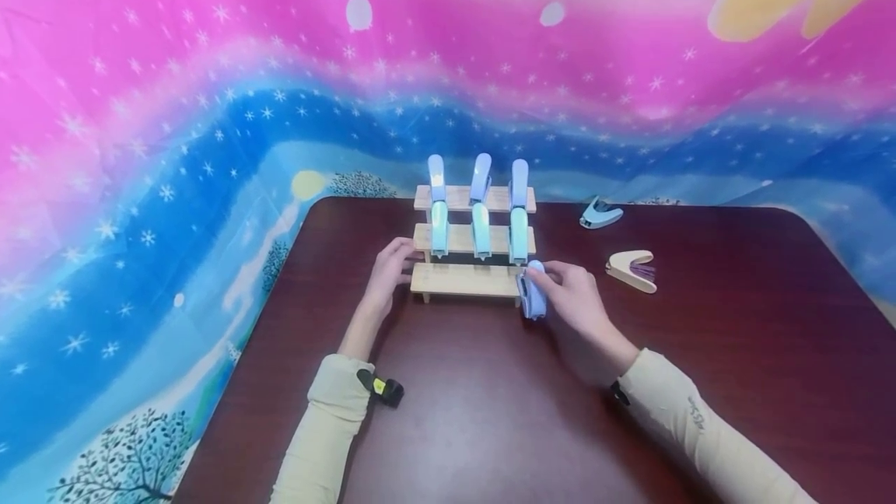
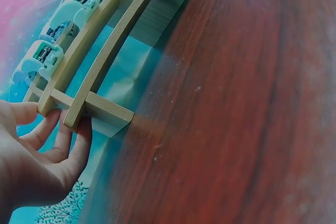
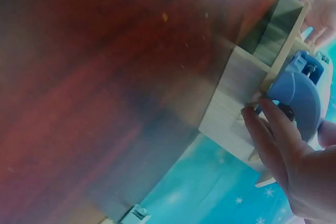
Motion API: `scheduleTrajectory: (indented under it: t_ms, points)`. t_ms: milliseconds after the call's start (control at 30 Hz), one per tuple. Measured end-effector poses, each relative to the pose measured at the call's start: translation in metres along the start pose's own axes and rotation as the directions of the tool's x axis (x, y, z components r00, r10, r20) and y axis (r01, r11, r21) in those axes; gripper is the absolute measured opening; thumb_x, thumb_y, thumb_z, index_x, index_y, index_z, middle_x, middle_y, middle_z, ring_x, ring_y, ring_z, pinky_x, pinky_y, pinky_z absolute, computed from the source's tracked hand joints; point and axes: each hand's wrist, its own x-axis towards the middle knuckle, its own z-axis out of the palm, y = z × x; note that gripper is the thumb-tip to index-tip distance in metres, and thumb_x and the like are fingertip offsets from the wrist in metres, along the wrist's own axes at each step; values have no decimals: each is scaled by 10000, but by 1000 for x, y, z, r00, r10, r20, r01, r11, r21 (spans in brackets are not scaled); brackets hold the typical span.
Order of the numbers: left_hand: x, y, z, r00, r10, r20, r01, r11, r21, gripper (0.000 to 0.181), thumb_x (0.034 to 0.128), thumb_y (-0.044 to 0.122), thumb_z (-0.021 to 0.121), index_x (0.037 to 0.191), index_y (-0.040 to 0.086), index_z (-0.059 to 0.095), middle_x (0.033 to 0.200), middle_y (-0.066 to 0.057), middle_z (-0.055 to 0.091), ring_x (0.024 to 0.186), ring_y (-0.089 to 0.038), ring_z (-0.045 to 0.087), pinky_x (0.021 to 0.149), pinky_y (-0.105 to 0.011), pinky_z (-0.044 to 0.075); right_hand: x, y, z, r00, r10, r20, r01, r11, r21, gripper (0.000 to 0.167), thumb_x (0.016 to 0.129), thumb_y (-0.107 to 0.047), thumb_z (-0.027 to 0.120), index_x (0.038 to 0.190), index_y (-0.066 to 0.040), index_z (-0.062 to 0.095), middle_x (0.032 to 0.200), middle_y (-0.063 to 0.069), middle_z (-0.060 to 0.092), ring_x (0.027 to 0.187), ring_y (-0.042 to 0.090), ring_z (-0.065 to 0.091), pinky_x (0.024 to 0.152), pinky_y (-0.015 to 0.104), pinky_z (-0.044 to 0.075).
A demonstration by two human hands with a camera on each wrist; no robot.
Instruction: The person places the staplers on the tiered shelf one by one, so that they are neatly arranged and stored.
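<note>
A three-tier wooden display rack (image 1: 462,280) stands on the table. In the head view, three lavender staplers (image 1: 481,177) line its top shelf and three mint staplers (image 1: 481,230) its middle shelf. At the right end of the bottom shelf, my right hand (image 1: 579,303) pinches another lavender stapler (image 1: 535,292) between thumb and fingers. The right wrist view shows this held stapler (image 3: 296,95) close against the shelf end. My left hand (image 1: 386,274) holds the rack's left end; the left wrist view has its bent fingers (image 2: 79,156) on the shelf ends.
Right of the rack, a light blue stapler (image 1: 602,213) lies near the table's back edge. Closer in is a cream stapler (image 1: 630,269) with purple on its inner side. A patterned cloth (image 1: 210,162) hangs behind and left of the dark table (image 1: 448,426).
</note>
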Motion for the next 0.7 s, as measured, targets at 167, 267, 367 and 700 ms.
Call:
scheduleTrajectory:
  t_ms: [167, 267, 367, 700]
  points:
    - [-1, 2, 1, 1000, 0, 0, 0, 1000, -1, 254, 1053, 217, 505, 1174, 30, 628, 1201, -201, 667, 1079, -289, 645, 780, -337, 539, 0, -4, 5, 998, -36, -57, 35, 999, -22, 451, 1023, -294, 673, 1263, 88, 681, 1131, 257, 727, 956, 344, 690, 888, 481, 558]
    - [-1, 1, 3, 1000, 0, 5, 0, 1000, 0, 245, 1056, 217, 501, 1154, 31, 628, 1192, -197, 670, 1057, -273, 647, 767, -326, 539, -2, -2, 6, 995, -54, -88, 50, 998, -43, 432, 1018, -289, 682, 1242, 80, 698, 1107, 248, 735, 935, 344, 682, 870, 477, 553]
    - [-1, 1, 4, 1000, 1, 16, -1, 1000, 3, 241, 1054, 212, 502, 1147, 28, 626, 1192, -193, 671, 1040, -255, 649, 760, -317, 542, -7, 0, 5, 992, -71, -100, 63, 995, -80, 408, 1026, -274, 669, 1235, 74, 705, 1087, 238, 739, 929, 344, 672, 868, 488, 544]
    - [-2, 1, 1, 1000, 3, 7, -3, 1000, -1, 251, 1053, 214, 502, 1166, 25, 623, 1204, -213, 661, 1083, -303, 638, 769, -321, 535, -3, -8, 6, 993, -109, -37, 103, 987, -125, 385, 1036, -267, 641, 1183, 78, 730, 1018, 212, 754, 883, 306, 671, 815, 450, 540]
